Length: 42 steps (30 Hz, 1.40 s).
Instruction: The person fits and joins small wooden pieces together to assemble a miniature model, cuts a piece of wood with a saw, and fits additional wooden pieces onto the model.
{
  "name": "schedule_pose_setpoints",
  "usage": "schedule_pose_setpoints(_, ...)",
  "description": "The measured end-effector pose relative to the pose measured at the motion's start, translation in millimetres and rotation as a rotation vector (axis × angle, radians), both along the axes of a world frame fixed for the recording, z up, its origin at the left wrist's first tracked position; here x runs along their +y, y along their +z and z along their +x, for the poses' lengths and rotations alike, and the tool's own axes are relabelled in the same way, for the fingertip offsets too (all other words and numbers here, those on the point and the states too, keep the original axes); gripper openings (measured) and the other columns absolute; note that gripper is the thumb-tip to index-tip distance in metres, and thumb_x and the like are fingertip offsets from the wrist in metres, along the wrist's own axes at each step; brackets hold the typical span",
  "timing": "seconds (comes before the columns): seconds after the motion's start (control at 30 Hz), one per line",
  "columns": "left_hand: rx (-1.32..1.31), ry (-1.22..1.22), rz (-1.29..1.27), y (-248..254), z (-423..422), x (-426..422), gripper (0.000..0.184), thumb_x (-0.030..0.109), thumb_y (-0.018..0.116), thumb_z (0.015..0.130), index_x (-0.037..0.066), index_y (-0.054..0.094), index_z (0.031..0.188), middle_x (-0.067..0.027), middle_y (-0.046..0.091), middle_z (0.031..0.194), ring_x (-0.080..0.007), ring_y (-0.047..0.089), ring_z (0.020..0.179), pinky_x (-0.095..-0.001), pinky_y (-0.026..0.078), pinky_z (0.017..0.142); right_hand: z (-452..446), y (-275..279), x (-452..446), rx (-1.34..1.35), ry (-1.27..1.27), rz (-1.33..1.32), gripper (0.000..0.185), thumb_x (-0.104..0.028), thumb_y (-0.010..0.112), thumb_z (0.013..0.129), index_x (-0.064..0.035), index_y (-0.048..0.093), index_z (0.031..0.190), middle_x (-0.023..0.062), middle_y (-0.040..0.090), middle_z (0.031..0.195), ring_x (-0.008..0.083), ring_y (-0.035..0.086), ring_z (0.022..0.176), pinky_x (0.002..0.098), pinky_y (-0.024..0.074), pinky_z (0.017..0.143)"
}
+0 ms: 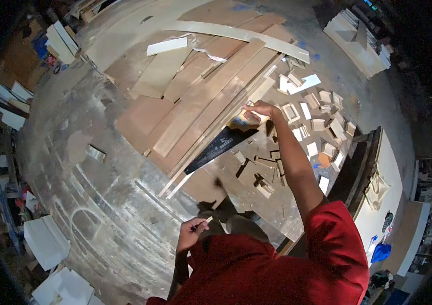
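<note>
My right hand (263, 110) is closed around the yellow handle of a handsaw (220, 146). The saw's black blade points down and left, over or along long narrow wooden strips (199, 152); whether it touches them I cannot tell. Close to my body, my left hand (189, 234) is closed on a small light wooden piece (209, 219), with something dark beside it in the fingers. Long brown boards (216, 96) lie stacked beyond the saw.
Small wooden box frames (290, 113) and offcuts are scattered to the right. A bench with a pale top (391, 178) stands at the right. White panels (47, 241) lie at the lower left. A curved pale strip (241, 34) crosses the boards on the worn grey floor (78, 168).
</note>
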State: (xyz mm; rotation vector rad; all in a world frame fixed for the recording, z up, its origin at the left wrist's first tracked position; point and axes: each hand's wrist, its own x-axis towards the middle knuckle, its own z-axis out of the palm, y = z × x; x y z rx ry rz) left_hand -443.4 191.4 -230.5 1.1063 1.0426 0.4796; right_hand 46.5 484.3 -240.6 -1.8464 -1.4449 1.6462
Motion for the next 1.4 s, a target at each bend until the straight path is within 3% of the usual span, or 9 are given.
schedule_pose_setpoints(0.07, -0.009, 0.057, -0.006, -10.7, -7.9, -6.1, 0.017, 0.013, 0.066, 0.094, -0.002, 0.069, 0.101, -0.0049, 0.070, 0.081, -0.0103, 0.064, 0.078, -0.0267, 0.050, 0.075, -1.5, -9.7, 5.4, -0.079, -0.040, 0.037, 0.064, -0.063, 0.064, 0.086, -0.0005, 0.074, 0.094, 0.0033, 0.057, 0.056, 0.0122, 0.055, 0.055, 0.0290, 0.0509, 0.069)
schedule_pose_setpoints(0.2, 0.065, 0.041, 0.010, -19.8, -7.5, -4.3, 0.015, 0.013, 0.067, 0.094, -0.001, 0.071, 0.100, -0.0033, 0.069, 0.081, -0.0088, 0.062, 0.077, -0.0258, 0.049, 0.074, -6.0, -21.2, 21.8, 0.016, 0.014, 0.040, 0.058, -0.058, 0.069, 0.085, -0.0005, 0.075, 0.090, 0.0031, 0.062, 0.061, 0.0109, 0.055, 0.054, 0.0272, 0.0444, 0.052)
schedule_pose_setpoints(0.6, 0.051, 0.149, -0.050, -19.6, -17.2, 6.8, 0.016, 0.014, 0.069, 0.093, -0.001, 0.071, 0.099, -0.0043, 0.069, 0.082, -0.0102, 0.062, 0.078, -0.0262, 0.049, 0.075, -30.2, -16.8, 119.8, 0.140, 0.342, -0.030, 0.062, -0.058, 0.062, 0.090, 0.0020, 0.073, 0.097, 0.0000, 0.048, 0.051, 0.0113, 0.051, 0.053, 0.0296, 0.0440, 0.058)
schedule_pose_setpoints(0.77, 0.124, 0.195, -0.196, -31.8, -28.3, -3.9, 0.016, 0.013, 0.069, 0.092, -0.002, 0.071, 0.098, -0.0043, 0.069, 0.082, -0.0104, 0.062, 0.078, -0.0261, 0.050, 0.075, -33.7, -23.0, 135.5, 0.192, 0.188, -0.087, 0.062, -0.057, 0.063, 0.090, 0.0027, 0.069, 0.104, -0.0013, 0.044, 0.049, 0.0112, 0.048, 0.049, 0.0271, 0.0412, 0.054)
schedule_pose_setpoints(1.0, 0.029, 0.296, -0.131, -3.6, -10.3, 16.4, 0.021, 0.016, 0.071, 0.091, -0.002, 0.071, 0.100, -0.0042, 0.070, 0.081, -0.0091, 0.061, 0.076, -0.0252, 0.048, 0.071, -40.2, -36.6, 129.9, 0.058, 0.226, 0.022, 0.056, -0.052, 0.073, 0.084, 0.0034, 0.072, 0.092, 0.0015, 0.055, 0.053, 0.0103, 0.054, 0.052, 0.0265, 0.0447, 0.054)
schedule_pose_setpoints(1.17, 0.124, 0.297, -0.134, -1.2, -4.3, 20.3, 0.019, 0.012, 0.072, 0.089, -0.001, 0.072, 0.103, -0.0046, 0.072, 0.080, -0.0074, 0.059, 0.068, -0.0236, 0.045, 0.063, -37.2, -54.8, 106.2, -0.616, 0.079, 0.408, 0.067, -0.059, 0.081, 0.067, 0.0010, 0.072, 0.097, 0.0158, 0.072, 0.086, 0.0259, 0.070, 0.084, 0.0369, 0.0534, 0.077)
schedule_pose_setpoints(1.27, 0.096, 0.248, -0.038, -3.4, 3.3, 19.9, 0.018, 0.012, 0.075, 0.087, 0.000, 0.074, 0.101, -0.0033, 0.073, 0.079, -0.0051, 0.057, 0.061, -0.0215, 0.042, 0.053, -47.3, -37.2, 76.2, -0.657, 0.062, 0.569, 0.064, -0.057, 0.082, 0.068, -0.0049, 0.072, 0.105, 0.0161, 0.072, 0.102, 0.0307, 0.070, 0.094, 0.0401, 0.0538, 0.081)
schedule_pose_setpoints(1.33, 0.110, 0.262, -0.088, 2.6, 15.6, 25.1, 0.015, 0.004, 0.076, 0.083, -0.005, 0.074, 0.095, -0.0070, 0.072, 0.080, -0.0094, 0.062, 0.073, -0.0244, 0.049, 0.069, -50.4, -32.3, 56.1, -0.746, 0.002, 0.674, 0.058, -0.054, 0.079, 0.072, -0.0095, 0.072, 0.109, 0.0135, 0.072, 0.103, 0.0313, 0.069, 0.094, 0.0383, 0.0546, 0.082)
schedule_pose_setpoints(1.4, 0.131, 0.219, -0.050, 7.7, 29.0, 34.4, 0.014, 0.004, 0.078, 0.082, -0.004, 0.074, 0.093, -0.0067, 0.072, 0.080, -0.0089, 0.062, 0.072, -0.0241, 0.049, 0.069, -54.2, -18.3, 28.5, -0.586, -0.201, 0.780, 0.051, -0.050, 0.075, 0.078, -0.0086, 0.072, 0.107, 0.0127, 0.072, 0.104, 0.0310, 0.070, 0.093, 0.0361, 0.0555, 0.082)
